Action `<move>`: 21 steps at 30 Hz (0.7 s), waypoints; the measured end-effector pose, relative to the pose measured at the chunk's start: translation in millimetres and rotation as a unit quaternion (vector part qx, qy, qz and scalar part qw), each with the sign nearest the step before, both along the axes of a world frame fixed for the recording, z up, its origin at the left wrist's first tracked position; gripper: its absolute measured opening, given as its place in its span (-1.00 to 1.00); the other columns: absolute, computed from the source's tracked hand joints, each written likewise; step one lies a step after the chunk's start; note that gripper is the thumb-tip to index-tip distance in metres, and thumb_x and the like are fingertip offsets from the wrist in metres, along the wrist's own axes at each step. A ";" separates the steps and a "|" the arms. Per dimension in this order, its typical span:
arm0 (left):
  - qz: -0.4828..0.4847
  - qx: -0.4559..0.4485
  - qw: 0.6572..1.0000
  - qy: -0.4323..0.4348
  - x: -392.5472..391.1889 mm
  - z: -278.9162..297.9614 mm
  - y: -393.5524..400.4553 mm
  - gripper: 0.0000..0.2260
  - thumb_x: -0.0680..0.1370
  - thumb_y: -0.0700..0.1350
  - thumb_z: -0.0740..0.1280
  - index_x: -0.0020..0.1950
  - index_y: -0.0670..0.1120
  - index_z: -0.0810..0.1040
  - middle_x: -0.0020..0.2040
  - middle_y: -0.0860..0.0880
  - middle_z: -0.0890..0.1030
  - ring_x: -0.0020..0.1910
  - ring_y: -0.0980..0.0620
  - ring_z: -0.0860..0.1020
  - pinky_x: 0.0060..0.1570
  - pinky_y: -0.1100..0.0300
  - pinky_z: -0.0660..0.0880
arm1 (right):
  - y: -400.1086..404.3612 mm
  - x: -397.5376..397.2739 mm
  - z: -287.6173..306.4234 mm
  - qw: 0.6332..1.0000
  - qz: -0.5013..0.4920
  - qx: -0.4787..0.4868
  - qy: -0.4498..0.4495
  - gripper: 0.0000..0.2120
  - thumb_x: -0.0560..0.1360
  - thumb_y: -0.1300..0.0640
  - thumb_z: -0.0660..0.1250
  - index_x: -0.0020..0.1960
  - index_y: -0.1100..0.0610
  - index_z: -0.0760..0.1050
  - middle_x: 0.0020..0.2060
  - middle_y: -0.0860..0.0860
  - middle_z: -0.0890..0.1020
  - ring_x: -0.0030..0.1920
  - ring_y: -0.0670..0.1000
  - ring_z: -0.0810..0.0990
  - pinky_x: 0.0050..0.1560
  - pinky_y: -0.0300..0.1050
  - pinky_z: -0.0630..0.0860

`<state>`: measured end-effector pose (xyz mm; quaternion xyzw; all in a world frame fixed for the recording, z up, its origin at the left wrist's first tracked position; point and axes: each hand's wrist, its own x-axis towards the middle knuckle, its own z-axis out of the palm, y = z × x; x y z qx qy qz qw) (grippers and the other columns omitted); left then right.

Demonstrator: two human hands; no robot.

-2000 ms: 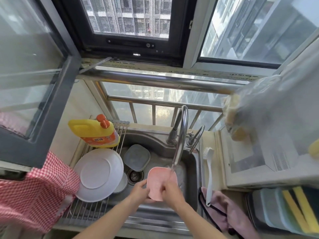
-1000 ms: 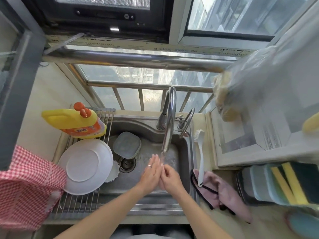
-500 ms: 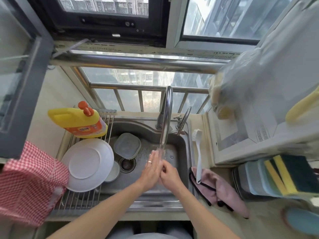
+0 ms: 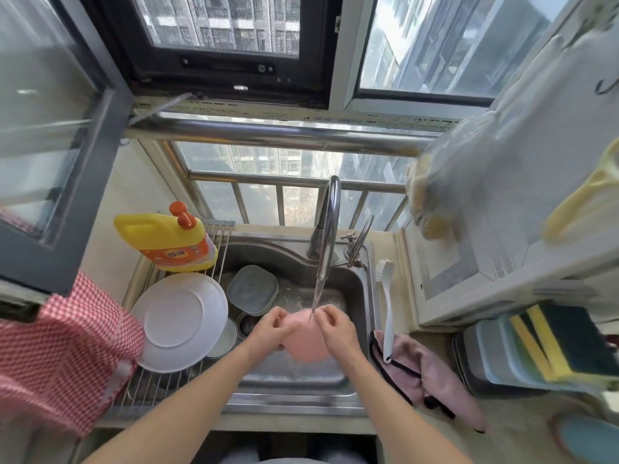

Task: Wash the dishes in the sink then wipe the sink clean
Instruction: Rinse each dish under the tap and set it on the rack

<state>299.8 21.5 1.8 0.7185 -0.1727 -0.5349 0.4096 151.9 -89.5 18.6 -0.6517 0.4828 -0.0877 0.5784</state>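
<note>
Sink (image 4: 363, 296): brushed stainless steel, wet and shining dully. Tap (image 4: 330, 229): polished metal, reflecting glossily. Drying rack (image 4: 221, 242) at 9 o'clock: thin metal rods. White plate (image 4: 181, 321) on it: smooth, semi-gloss. Pink dish (image 4: 306, 344): looking like matt plastic. Detergent bottle (image 4: 160, 241) at 10 o'clock: glossy yellow plastic. Pink cloth (image 4: 432, 376) at 3 o'clock: soft, napped fabric. Red checked cloth (image 4: 57, 356): woven.

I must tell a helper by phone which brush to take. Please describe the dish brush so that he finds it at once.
Start at the steel sink under the window and go to its right rim. There lies the white plastic long-handled dish brush, bristle head towards the window, handle end resting on the pink cloth with black edging. It is the only long, thin white thing on that side.
</note>
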 end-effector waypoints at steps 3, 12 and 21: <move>-0.008 0.016 0.999 0.046 -0.1 0.2 7.6 -0.68 0.48 0.04 0.46 0.01 -0.16 0.48 -0.03 -0.14 0.61 0.00 -0.13 0.65 -0.06 -0.12 0.63 | 2.7 12.3 -14.5 0.998 0.005 -0.061 0.028 -0.86 0.61 -0.04 0.27 0.01 -0.08 0.59 -0.07 -0.14 0.63 0.00 -0.06 0.58 0.02 -0.08 0.53; 0.093 0.053 0.986 0.131 -22.5 2.1 9.2 -0.86 0.67 -0.07 0.28 0.02 -0.14 0.49 -0.09 -0.18 0.63 -0.17 -0.14 0.62 -0.20 -0.13 0.59 | 38.2 15.6 -42.5 0.984 0.101 -0.100 0.106 -0.43 0.65 -0.16 0.18 0.62 -0.22 0.09 0.64 -0.07 0.01 0.63 -0.02 -0.09 0.61 0.09 0.00; 0.137 0.062 0.976 0.156 -21.7 -1.9 3.4 -0.89 0.66 -0.11 0.29 0.10 -0.14 0.51 -0.09 -0.24 0.63 -0.18 -0.15 0.60 -0.27 -0.04 0.55 | 42.0 24.1 -44.1 0.992 0.046 -0.089 0.074 -0.48 0.63 -0.21 0.17 0.57 -0.23 0.17 0.58 -0.04 0.17 0.58 0.00 0.15 0.55 0.09 0.23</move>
